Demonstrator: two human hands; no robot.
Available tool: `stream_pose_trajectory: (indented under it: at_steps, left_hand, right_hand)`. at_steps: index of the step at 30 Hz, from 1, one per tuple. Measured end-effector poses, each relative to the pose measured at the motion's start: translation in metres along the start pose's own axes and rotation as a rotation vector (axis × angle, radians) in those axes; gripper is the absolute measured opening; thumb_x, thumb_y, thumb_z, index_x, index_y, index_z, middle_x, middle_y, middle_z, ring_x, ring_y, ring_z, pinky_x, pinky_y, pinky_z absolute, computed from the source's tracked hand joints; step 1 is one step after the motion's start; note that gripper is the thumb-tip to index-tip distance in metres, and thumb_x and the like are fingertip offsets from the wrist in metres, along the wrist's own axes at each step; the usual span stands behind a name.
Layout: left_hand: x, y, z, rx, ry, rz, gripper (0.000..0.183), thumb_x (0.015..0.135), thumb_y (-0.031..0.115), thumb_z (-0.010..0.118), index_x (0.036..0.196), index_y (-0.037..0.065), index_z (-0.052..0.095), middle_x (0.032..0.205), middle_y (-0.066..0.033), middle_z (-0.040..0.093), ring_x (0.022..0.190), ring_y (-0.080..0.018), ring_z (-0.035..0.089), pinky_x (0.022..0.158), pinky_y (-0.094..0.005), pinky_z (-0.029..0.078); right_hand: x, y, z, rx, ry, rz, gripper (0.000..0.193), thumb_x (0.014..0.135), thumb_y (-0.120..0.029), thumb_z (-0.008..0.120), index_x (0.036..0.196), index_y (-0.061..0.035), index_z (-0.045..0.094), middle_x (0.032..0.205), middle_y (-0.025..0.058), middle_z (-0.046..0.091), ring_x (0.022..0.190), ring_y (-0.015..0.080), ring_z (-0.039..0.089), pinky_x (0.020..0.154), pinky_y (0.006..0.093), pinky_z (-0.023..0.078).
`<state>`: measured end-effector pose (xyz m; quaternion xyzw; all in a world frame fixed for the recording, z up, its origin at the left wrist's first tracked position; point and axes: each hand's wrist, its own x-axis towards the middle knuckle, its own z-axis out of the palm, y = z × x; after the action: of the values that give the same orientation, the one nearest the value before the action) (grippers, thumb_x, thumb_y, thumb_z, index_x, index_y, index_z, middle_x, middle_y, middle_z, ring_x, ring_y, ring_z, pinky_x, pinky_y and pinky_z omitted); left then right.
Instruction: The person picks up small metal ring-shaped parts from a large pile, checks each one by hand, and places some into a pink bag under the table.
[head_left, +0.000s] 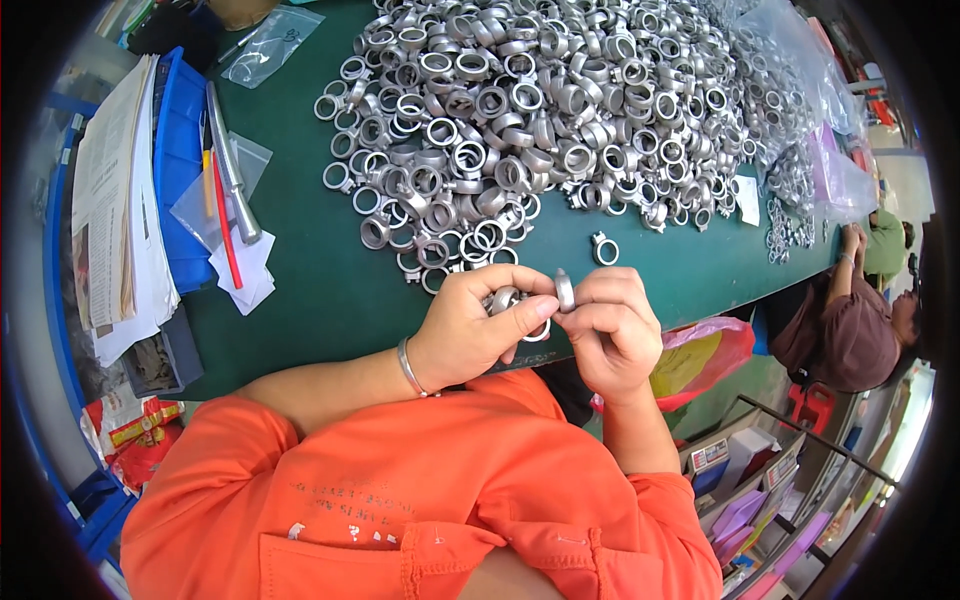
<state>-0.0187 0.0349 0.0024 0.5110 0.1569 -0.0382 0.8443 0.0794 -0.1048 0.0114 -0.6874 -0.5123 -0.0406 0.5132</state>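
Observation:
My left hand (465, 325) is closed around several small grey metal rings (503, 299), which show between its thumb and curled fingers. Between thumb and fingertips, my right hand (615, 330) pinches one more metal ring (565, 292), held upright on its edge. The left thumb tip comes close to this ring; whether it touches I cannot tell. Just beyond the hands a large heap of the same kind of rings (510, 130) covers much of the green table (290, 290). One loose ring (605, 249) lies apart, beyond my right hand.
On the left stand a blue tray (175, 160), a stack of papers (115, 190), a tapered metal rod (232, 170) and a red pen (226, 225). Clear plastic bags (800, 60) lie at the far right. A person in brown (845, 340) sits at the table's right side.

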Motion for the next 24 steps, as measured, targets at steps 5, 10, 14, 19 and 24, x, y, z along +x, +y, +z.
stream_pose_trajectory:
  at_steps: [5,10,14,19,24]
  left_hand:
    - [0.001,0.003,-0.003,0.012,-0.044,0.014,0.010,0.083,0.006,0.058,0.091,0.000,0.059,0.077,-0.0059,0.060,0.061,-0.0075,0.054,0.046,-0.0184,0.042]
    - [0.003,0.000,0.001,0.200,-0.037,0.324,0.009,0.076,0.002,0.064,0.085,0.002,0.062,0.080,-0.0041,0.059,0.068,-0.0085,0.054,0.056,-0.0201,0.043]
    - [0.003,-0.002,-0.003,0.355,-0.030,0.446,0.012,0.071,0.003,0.068,0.082,0.003,0.063,0.081,-0.0037,0.060,0.074,-0.0126,0.057,0.065,-0.0228,0.045]
    - [0.005,-0.001,0.001,0.543,-0.035,0.598,0.013,0.069,0.000,0.067,0.081,0.004,0.063,0.080,-0.0047,0.059,0.069,-0.0151,0.057,0.061,-0.0240,0.045]
    - [0.005,-0.001,0.003,0.515,0.126,0.600,0.020,0.068,0.001,0.069,0.086,0.005,0.060,0.078,-0.0045,0.058,0.066,-0.0141,0.057,0.058,-0.0234,0.045]
  right_hand:
    - [0.001,-0.004,-0.007,-0.159,-0.116,-0.184,0.020,0.051,0.005,0.064,0.065,-0.0054,0.053,0.083,0.0071,0.059,0.072,0.0248,0.056,0.064,0.0332,0.048]
    - [-0.011,-0.002,-0.007,0.062,0.087,0.162,0.018,0.070,0.013,0.050,0.081,-0.0011,0.055,0.086,0.0128,0.058,0.074,0.0210,0.058,0.065,0.0287,0.048]
    - [-0.011,-0.003,-0.006,0.709,0.128,0.797,0.018,0.093,-0.010,0.041,0.100,0.0027,0.052,0.077,0.0074,0.058,0.064,0.0094,0.054,0.053,0.0203,0.044]
    - [-0.007,-0.009,-0.010,0.830,-0.029,0.904,0.022,0.093,-0.016,0.044,0.101,0.0017,0.054,0.071,0.0046,0.058,0.057,0.0086,0.053,0.052,0.0199,0.044]
    - [-0.008,-0.005,-0.007,1.023,0.132,0.626,0.026,0.077,0.006,0.061,0.101,0.0010,0.052,0.088,0.0112,0.061,0.082,0.0171,0.059,0.068,0.0262,0.049]
